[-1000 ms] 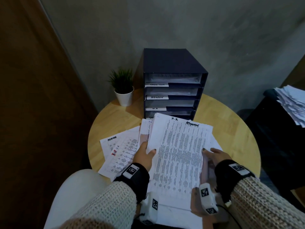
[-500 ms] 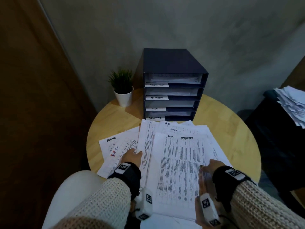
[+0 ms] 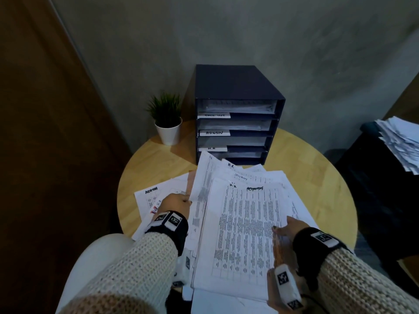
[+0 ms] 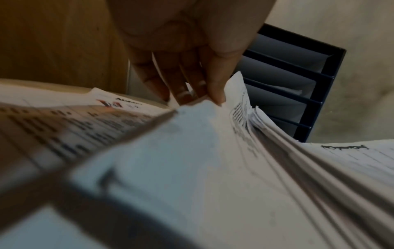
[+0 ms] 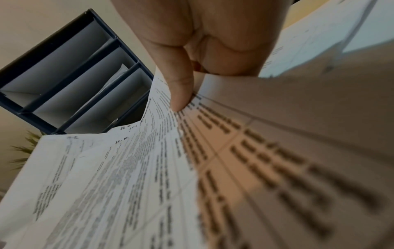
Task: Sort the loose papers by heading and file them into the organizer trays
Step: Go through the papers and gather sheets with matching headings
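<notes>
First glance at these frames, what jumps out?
The fanned stack of printed papers fills the near half of the round wooden table, with the left hand and right hand gripping its side edges. Behind it stands the dark organizer with labelled trays, a small potted plant to its left.

Paper stack (image 3: 244, 232) lower, flatter (sheets fanned).

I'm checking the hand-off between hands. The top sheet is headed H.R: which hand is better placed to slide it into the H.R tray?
Right, probably. The right hand already pinches the top H.R sheet at its edge, while the left hand grips the stack's left edge. The H.R tray lies straight ahead.
</notes>
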Available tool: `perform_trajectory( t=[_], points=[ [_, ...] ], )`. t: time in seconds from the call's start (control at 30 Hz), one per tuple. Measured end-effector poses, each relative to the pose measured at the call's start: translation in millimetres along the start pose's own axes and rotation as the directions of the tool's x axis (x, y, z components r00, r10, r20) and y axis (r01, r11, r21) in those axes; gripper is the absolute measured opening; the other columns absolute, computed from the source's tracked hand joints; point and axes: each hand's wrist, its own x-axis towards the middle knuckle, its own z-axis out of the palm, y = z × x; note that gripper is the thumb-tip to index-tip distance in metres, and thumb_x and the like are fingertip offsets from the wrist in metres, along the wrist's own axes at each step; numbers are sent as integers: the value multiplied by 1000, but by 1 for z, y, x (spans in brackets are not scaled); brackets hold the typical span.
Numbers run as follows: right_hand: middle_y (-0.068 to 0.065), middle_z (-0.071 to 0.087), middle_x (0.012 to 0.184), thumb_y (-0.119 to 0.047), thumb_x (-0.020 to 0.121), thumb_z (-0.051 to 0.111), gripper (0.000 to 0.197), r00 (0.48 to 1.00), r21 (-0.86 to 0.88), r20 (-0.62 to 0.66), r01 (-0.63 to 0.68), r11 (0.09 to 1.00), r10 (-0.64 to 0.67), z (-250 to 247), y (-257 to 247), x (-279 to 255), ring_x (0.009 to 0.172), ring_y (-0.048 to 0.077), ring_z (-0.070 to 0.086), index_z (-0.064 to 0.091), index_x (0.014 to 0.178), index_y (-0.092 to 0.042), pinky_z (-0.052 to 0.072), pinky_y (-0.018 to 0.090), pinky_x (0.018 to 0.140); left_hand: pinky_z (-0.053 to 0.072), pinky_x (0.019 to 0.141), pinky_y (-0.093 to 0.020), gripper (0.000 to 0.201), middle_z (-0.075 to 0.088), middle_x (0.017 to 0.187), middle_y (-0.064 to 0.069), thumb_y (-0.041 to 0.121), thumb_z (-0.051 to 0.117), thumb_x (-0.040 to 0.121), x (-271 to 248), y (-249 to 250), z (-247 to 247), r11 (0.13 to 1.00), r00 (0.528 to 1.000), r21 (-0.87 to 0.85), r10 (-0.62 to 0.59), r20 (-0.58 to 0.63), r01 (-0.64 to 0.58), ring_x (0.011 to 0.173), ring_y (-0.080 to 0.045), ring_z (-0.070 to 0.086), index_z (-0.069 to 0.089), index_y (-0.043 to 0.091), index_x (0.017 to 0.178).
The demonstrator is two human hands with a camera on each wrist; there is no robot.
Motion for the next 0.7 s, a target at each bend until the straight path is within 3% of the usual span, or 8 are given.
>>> perform_trajectory(
  t=[0.13,0.2,0.23,0.37,0.47,0.53,0.6,0.7],
  points=[
    [8,22,157,-41,94,52,76,1000,-2,10,5,1000,-5,0,2,5,142,23,31,14,152,-7,32,28,113,47,82,-28,33,60,127,-9,17,44,97,1,-8,-20,998,991,0,-57,-123,57,105,-31,59,60,17,126],
    [8,17,158,-40,96,49,76,1000,27,10,-18,999,18,-2,1,3,143,23,28,9,151,-6,30,26,111,47,87,-32,34,58,128,-14,12,39,98,3,-10,-30,996,984,-70,-74,-161,64,107,-34,57,55,11,128],
    [8,15,159,-40,96,48,76,1000,55,-6,-23,998,23,-2,2,4,144,23,27,8,151,-5,29,25,111,46,88,-35,33,58,124,-17,8,37,98,3,-11,-35,995,982,-85,-66,-176,52,105,-35,56,52,8,128],
    [10,27,155,-32,94,56,72,1000,113,15,-24,993,22,0,11,4,141,25,34,20,150,-7,30,31,114,37,68,-31,27,53,92,-16,7,31,97,-2,-5,-58,989,939,-149,-32,-343,-21,75,-27,46,52,10,114],
    [13,43,147,-25,91,61,65,999,207,-37,4,978,4,1,19,9,132,29,46,32,146,-8,37,39,111,36,71,-31,27,51,91,-13,9,31,98,-7,3,-81,977,910,-199,-9,-415,-81,78,-26,47,54,15,111],
    [11,43,147,-33,92,59,65,999,162,-41,13,987,-7,3,20,11,131,29,47,33,146,-8,37,38,110,39,72,-33,25,59,98,-16,12,33,97,-8,8,-99,967,888,-226,4,-460,-122,81,-29,52,54,16,109],
    [12,46,144,-31,94,55,58,998,136,-57,18,991,-11,1,13,0,128,30,50,37,143,-6,39,37,108,40,72,-34,24,60,103,-19,12,34,97,-10,15,-117,955,857,-252,8,-515,-160,83,-30,54,55,14,109],
    [9,48,142,-29,99,47,49,998,34,-62,6,999,-4,-2,5,-14,126,28,51,37,141,-8,40,30,101,37,72,-31,27,57,98,-16,9,34,96,-18,28,-141,939,798,-259,26,-602,-225,82,-28,51,55,12,112]
  ],
)
